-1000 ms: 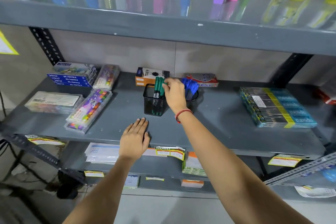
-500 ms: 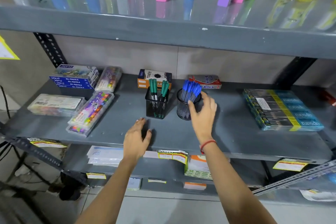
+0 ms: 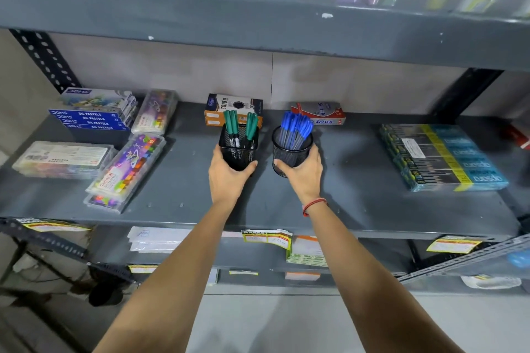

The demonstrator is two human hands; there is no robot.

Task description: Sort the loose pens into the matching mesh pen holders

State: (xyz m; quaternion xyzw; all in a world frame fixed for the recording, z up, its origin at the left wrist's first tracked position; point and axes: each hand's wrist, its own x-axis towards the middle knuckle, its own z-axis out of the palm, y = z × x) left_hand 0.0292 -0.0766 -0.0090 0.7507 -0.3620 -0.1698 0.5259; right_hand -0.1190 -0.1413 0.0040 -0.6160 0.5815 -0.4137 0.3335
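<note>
Lately moved the left hand off the bare front of the grey shelf, where it had lain flat half a second earlier, and closed it around the lower part of the square mesh holder: thumb on the right side, fingers on the left. Likewise brought the right hand from just beside the round mesh holder into a full grasp of it, thumb across the near wall, fingers curled behind the right side. Held no pen in either hand.

Found the green pens upright in the square holder and the blue pens bunched, leaning slightly right, in the round holder. Saw both holders side by side on the shelf, close but apart, just in front of an orange pen box and a red pen box. Could not tell whether either base had left the surface. Spotted no loose pen on the visible shelf.

Judged the sorting itself complete, one colour per holder. Took the two-handed grip as a closing adjustment only: squaring up or repositioning the holders.
</note>
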